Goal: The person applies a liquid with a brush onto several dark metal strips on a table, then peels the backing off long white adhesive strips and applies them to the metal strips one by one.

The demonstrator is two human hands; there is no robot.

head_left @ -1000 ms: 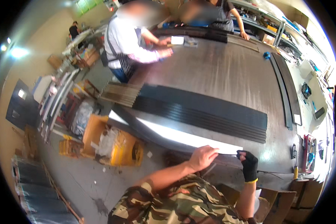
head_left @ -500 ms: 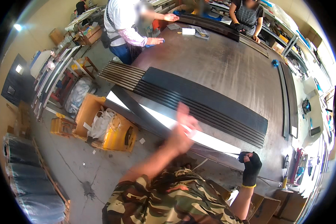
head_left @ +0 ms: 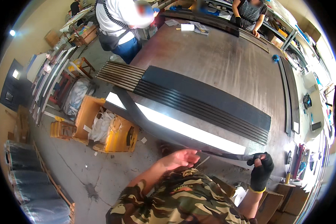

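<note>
A long black flexible strip crosses a white strip at the near table edge, then sags and twists toward me. Its right end is gripped by my right hand, in a black glove with bare fingertips and a yellow cuff. My bare left hand is beside the strip's near edge, fingers loosely curled and apart; nothing shows in them. Whether its fingertips touch the strip is unclear. Beyond the white strip lies a dark flat panel along a row of several black-covered rods with bare brownish left ends.
Everything lies on a large metal-topped table. Left of me stands an open cardboard box holding white material. Dark long bars lie at the table's right. Two people stand at the far side.
My left hand has come down and toward me from over the white strip. My right hand has moved slightly right and down with the strip's end. The person at far left has drawn their arms back.
</note>
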